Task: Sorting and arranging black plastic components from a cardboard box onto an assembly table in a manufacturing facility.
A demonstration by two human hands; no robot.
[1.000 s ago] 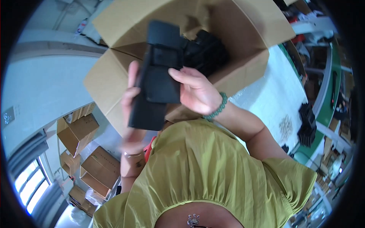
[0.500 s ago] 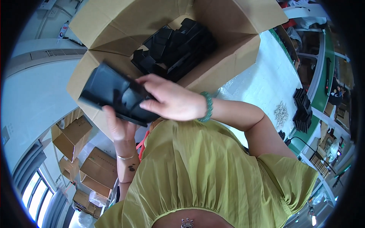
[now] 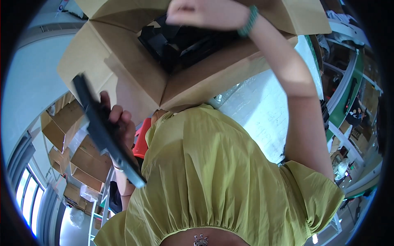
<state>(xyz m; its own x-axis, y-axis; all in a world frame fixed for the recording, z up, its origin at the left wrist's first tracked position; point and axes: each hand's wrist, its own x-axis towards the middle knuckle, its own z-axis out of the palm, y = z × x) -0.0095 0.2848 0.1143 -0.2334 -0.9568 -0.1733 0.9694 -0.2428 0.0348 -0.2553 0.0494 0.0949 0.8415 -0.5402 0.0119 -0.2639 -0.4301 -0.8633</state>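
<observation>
A black, flat plastic part (image 3: 103, 130) with a raised edge is in my left hand (image 3: 124, 123); it stands tilted, nearly edge-on, at the left beside my body. My left fingers curl around its right side. Over the big open cardboard box (image 3: 127, 61) at the top, my right hand (image 3: 203, 14) is bent inward with the fingers curled. Blur and the frame's upper edge keep me from seeing what those fingers hold, if anything. Beneath that hand, several black plastic parts (image 3: 162, 46) lie jumbled inside the box.
To the right of the box is a white table surface (image 3: 258, 110). Brown cardboard boxes (image 3: 88, 158) stand at the lower left. A red chair or stool (image 3: 142, 137) shows beside my body. Green-edged shelving (image 3: 351, 90) runs along the right.
Both hands were on the black plastic part. My right hand has let go of it and moved up over the box. My left hand has swung the part left and turned it edge-on.
</observation>
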